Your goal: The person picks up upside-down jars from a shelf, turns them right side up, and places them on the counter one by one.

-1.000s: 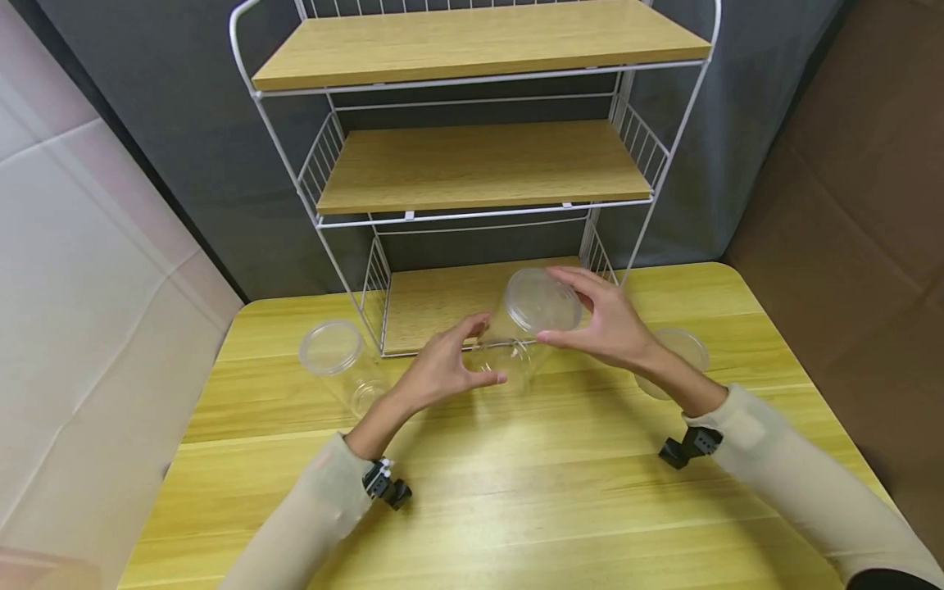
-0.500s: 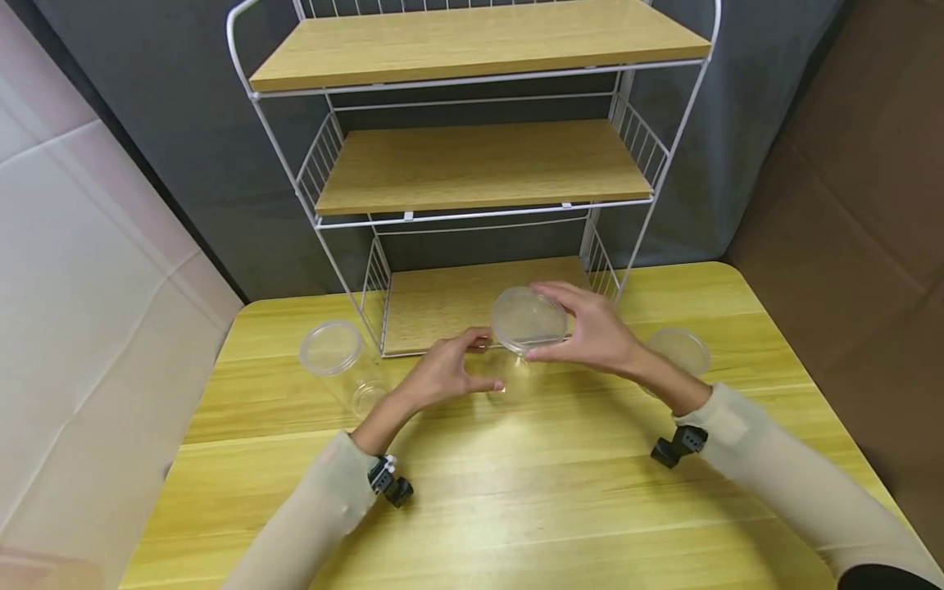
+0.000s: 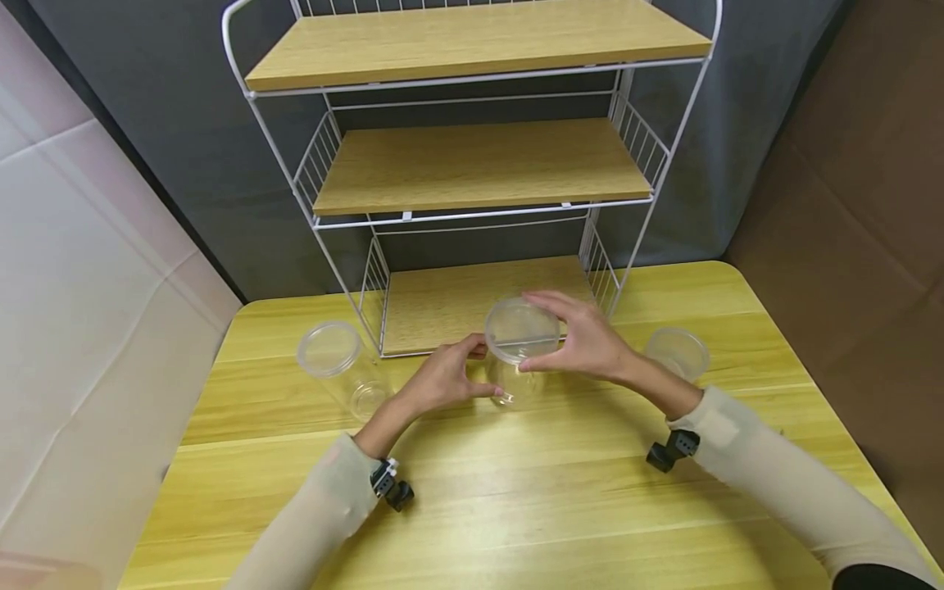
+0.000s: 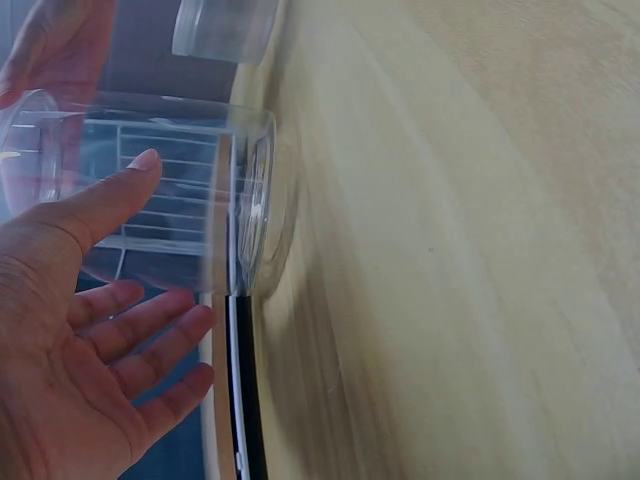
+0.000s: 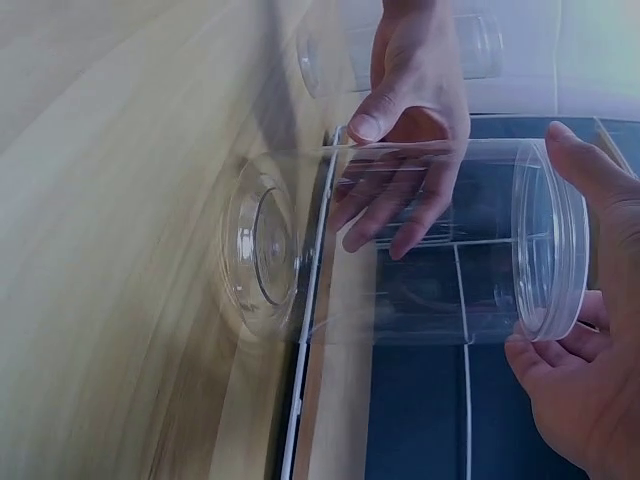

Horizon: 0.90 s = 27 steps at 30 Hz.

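Note:
A tall clear plastic jar [image 3: 519, 383] with a round translucent lid [image 3: 519, 321] stands upright at the front edge of the lowest shelf, its base at the table top. Around the lid's rim my right hand [image 3: 586, 344] grips from the right, thumb on the near side and fingers on the far side. My left hand [image 3: 446, 377] is spread around the jar's left side, thumb and fingers fairly straight. In the left wrist view its thumb lies along the clear wall; whether it touches I cannot tell.
Another tall clear lidded jar [image 3: 335, 356] stands on the table to the left. A shorter clear container [image 3: 678, 351] is to the right, behind my right forearm. The white wire rack with wooden shelves [image 3: 487, 160] rises at the back of the wooden table [image 3: 546, 500].
The jar has come down and left, from a tilted position to upright at the table top, with my right hand on its lid. My left hand has barely moved.

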Tool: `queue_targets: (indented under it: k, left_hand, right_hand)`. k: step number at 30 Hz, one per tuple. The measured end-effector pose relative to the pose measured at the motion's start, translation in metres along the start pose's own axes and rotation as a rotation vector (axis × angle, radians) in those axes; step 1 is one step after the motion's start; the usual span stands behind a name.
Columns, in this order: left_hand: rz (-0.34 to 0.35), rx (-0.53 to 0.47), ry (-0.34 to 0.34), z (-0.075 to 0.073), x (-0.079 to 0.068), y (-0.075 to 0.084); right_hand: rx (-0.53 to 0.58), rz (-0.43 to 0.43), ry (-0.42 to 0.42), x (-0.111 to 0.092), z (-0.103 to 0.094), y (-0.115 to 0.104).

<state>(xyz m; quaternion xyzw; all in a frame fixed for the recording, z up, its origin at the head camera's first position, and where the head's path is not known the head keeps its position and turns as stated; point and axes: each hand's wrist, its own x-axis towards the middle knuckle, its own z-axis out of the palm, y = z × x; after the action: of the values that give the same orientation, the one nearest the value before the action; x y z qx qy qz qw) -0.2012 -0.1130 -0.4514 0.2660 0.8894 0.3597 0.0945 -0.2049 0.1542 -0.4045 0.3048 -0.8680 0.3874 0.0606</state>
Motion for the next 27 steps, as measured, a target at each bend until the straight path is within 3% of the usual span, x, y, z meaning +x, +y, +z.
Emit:
queue_targets:
  k: [12, 21, 27]
  left_hand:
    - [0.026, -0.042, -0.004, 0.0048, -0.0022, -0.002]
    - [0.033, -0.019, 0.015, 0.0062, -0.0038, -0.004]
    - [0.0, 0.027, 0.027, 0.0017, -0.0077, -0.0015]
  right_hand:
    - [0.006, -0.039, -0.007, -0.0033, 0.0062, -0.0003]
    - [0.039, -0.066, -0.027, -0.0055, 0.0099, -0.0005]
    - [0.03, -0.076, -0.057, -0.0091, 0.0059, 0.0013]
